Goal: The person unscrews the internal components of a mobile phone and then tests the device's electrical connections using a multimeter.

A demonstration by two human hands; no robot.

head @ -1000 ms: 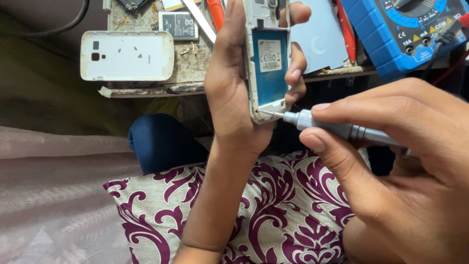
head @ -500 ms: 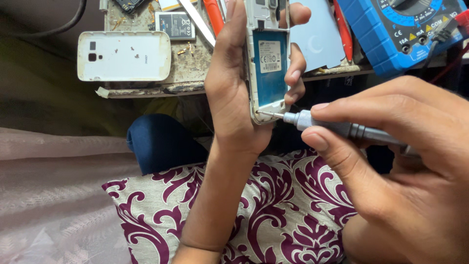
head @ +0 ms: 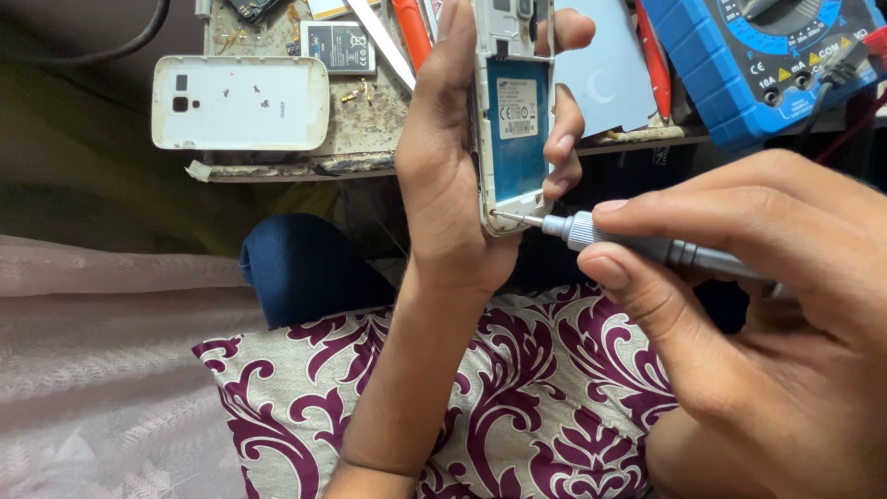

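Left hand (head: 453, 176) is wrapped around an opened phone (head: 514, 120), held upright with its back facing the camera, cover off and blue battery bay exposed. Thumb side runs along the phone's left edge; fingertips (head: 562, 148) curl over the right edge. Phone sits top-centre of the view, at 12 o'clock from the patterned cushion (head: 480, 407).

Right hand (head: 767, 305) pinches a slim grey precision screwdriver (head: 637, 245) between thumb and forefinger; the remaining fingers are folded around the handle. Shaft comes in from 3 o'clock, nearly horizontal. Tip meets the phone's lower left corner, at about 7 o'clock on its body. Probably seated in a screw, but the contact point is too small to confirm.

On the worn bench (head: 370, 120) behind:
- white back cover (head: 240, 102), lying flat, outer side up, at 9 o'clock from the phone, well apart from it
- dark battery (head: 338, 46), just at 1 o'clock from the cover
- orange-handled tool (head: 411, 28), between battery and left hand
- blue multimeter (head: 776, 65), at 2 o'clock from the phone, partly cut off by the frame edge

Left forearm crosses the maroon-and-cream cushion. A dark blue cloth (head: 305, 268) sits at its 11 o'clock, under the bench edge.
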